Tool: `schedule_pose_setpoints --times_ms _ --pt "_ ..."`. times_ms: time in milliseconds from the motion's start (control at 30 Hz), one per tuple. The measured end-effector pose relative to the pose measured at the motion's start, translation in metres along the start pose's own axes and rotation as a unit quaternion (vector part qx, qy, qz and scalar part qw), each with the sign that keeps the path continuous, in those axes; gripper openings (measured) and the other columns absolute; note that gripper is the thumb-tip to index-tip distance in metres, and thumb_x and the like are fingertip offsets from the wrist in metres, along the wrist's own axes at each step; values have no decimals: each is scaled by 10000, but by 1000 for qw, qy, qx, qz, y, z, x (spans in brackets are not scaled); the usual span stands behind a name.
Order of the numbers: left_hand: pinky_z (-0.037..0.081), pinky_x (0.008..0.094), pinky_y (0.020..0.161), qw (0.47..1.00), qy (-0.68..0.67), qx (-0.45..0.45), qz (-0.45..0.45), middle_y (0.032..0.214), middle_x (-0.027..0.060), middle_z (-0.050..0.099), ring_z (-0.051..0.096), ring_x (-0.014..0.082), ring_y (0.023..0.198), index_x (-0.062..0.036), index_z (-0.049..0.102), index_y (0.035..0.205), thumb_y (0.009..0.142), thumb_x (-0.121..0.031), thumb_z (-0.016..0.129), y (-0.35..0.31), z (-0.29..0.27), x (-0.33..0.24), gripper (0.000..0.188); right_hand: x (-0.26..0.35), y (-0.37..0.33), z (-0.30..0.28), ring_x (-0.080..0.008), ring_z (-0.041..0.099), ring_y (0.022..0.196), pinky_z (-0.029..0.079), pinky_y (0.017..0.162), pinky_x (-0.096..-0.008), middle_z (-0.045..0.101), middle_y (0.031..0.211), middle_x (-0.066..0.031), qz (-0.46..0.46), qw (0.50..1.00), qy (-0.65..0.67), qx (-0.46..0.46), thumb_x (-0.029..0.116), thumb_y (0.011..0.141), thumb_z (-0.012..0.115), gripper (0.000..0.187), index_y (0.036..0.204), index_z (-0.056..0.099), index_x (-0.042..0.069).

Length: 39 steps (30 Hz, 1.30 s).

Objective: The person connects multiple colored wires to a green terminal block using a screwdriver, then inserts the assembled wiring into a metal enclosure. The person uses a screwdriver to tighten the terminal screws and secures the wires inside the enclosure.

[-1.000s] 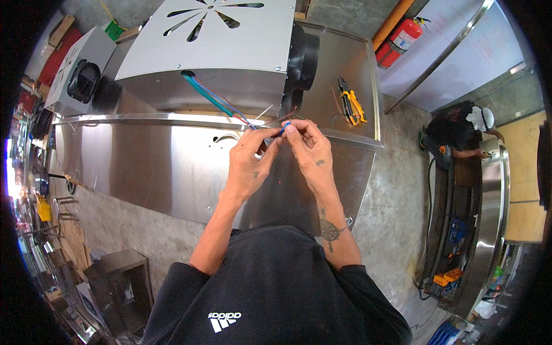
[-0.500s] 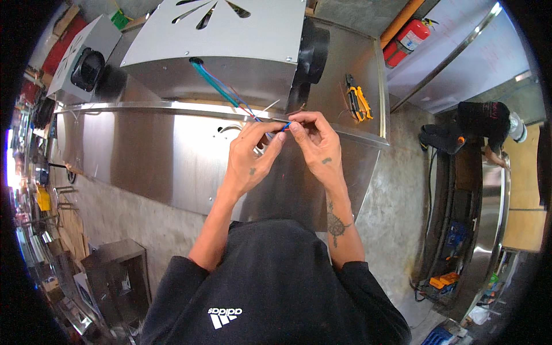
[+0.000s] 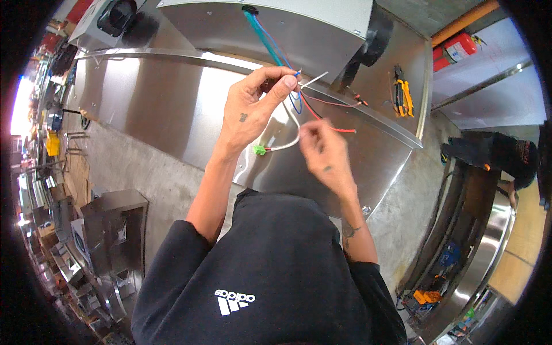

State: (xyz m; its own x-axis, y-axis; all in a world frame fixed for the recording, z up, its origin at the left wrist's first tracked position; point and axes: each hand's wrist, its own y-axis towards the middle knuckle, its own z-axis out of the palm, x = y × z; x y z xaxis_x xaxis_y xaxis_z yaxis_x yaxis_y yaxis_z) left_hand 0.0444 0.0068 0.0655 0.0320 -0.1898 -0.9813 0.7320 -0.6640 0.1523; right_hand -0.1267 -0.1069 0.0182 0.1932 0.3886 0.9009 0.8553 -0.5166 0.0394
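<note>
My left hand (image 3: 253, 109) is raised over the bench edge, thumb and fingers pinching a blue wire (image 3: 299, 109) close to its bare end. A red wire (image 3: 330, 126) and a white cable (image 3: 298, 131) hang below that grip, the cable ending in a green connector (image 3: 260, 149). Blue wire and a teal sleeve (image 3: 263, 38) run out of a hole in a pale metal box (image 3: 299, 34). Beside the white cable, my right hand (image 3: 329, 154) is bent and blurred by motion; whether its fingers hold anything is unclear.
Yellow-handled pliers (image 3: 407, 99) and another tool lie at the right of the steel bench (image 3: 155, 98). A second box (image 3: 95, 26) with a black round opening stands far left. A fire extinguisher (image 3: 457, 50) is at the back right. A person in dark clothes (image 3: 500, 155) bends at the right.
My right hand has left the blue wire and dropped down and to the right. My left hand keeps its pinch. The view has shifted, bringing the red wire and green connector into sight.
</note>
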Motion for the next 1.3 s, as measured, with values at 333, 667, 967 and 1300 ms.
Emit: schedule_pose_setpoints --times_ms 333,667,967,1300 --pt "585 340 999 999 -47 12 15 1131 110 798 746 173 1071 22 765 1243 1084 -176 762 0 11 -5 254 -97 -8 107 -367 609 1112 555 962 -479 592 1222 -145 -237 923 -281 112 165 982 752 300 1228 654 22" --pt "579 390 998 964 -239 -23 114 1185 115 745 731 196 1041 -3 697 1295 1143 -112 637 3 -21 -11 197 -69 -36 55 -172 615 869 523 757 -329 684 1025 -60 -4 1000 -13 27 159 1093 696 294 1345 663 11" --pt "525 388 800 954 -270 17 130 921 51 619 621 185 831 -26 632 1201 1155 -175 616 -7 -55 -34 157 -77 -28 21 -65 576 871 524 770 -239 724 1169 -92 108 941 308 -92 227 1177 603 335 1433 602 12" --pt "568 345 678 959 -242 140 56 861 73 652 709 189 785 17 662 1130 1128 -109 629 -21 -59 -40 131 -60 -19 21 -53 522 850 478 763 -224 676 1111 -27 66 965 233 -99 250 1201 541 430 1550 561 -1"
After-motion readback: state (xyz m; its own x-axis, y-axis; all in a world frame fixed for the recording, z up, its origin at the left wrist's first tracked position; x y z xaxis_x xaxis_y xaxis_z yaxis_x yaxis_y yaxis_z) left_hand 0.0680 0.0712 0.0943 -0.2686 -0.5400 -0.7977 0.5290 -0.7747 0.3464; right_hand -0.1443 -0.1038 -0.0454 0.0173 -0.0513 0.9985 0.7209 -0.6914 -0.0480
